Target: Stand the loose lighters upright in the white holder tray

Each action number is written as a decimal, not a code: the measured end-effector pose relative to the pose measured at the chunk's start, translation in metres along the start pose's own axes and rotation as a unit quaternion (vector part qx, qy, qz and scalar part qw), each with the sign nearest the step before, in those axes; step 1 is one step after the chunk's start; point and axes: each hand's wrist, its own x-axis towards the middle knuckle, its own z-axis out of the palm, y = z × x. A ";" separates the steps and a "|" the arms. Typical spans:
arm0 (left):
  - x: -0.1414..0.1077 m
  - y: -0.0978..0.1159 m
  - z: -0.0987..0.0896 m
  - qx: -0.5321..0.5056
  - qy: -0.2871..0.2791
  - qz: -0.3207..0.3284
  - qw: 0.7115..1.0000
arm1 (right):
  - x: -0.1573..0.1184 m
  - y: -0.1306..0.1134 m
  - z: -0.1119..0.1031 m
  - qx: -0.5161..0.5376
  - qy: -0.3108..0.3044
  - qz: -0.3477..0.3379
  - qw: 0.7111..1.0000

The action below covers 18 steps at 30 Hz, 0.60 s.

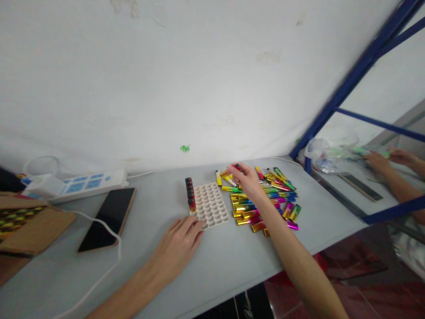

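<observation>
A pale tray [212, 206] with rows of round holes lies on the grey table. Along its left edge stands a row of upright lighters [191, 201], red with black tops. My left hand [182, 239] lies at the tray's near left corner, fingers loosely spread and touching its edge. Above the tray's far right corner, my right hand [247, 177] pinches a gold lighter [225, 173] held roughly level. Under and beside that hand spreads a loose pile of shiny lighters [245, 207] in gold, green, blue, pink and red. My right forearm hides part of the pile.
To the left are a dark phone [108, 217], a white cable [117, 252], a power strip [89, 184] and a cardboard box [40, 230]. A blue metal frame [332, 108] rises at the right. Beyond it, another person's hands [381, 161] work near plastic bags [325, 155].
</observation>
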 end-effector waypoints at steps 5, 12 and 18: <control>0.001 -0.001 -0.004 -0.007 0.002 -0.035 0.999 | -0.021 0.007 0.022 0.046 -0.063 0.056 0.995; 0.014 -0.005 -0.023 -0.041 -0.009 -0.021 0.999 | -0.042 0.000 0.047 0.068 -0.125 0.087 0.986; 0.019 -0.024 -0.031 -0.046 -0.062 -0.013 0.997 | -0.050 0.009 0.058 -0.048 -0.040 0.062 0.996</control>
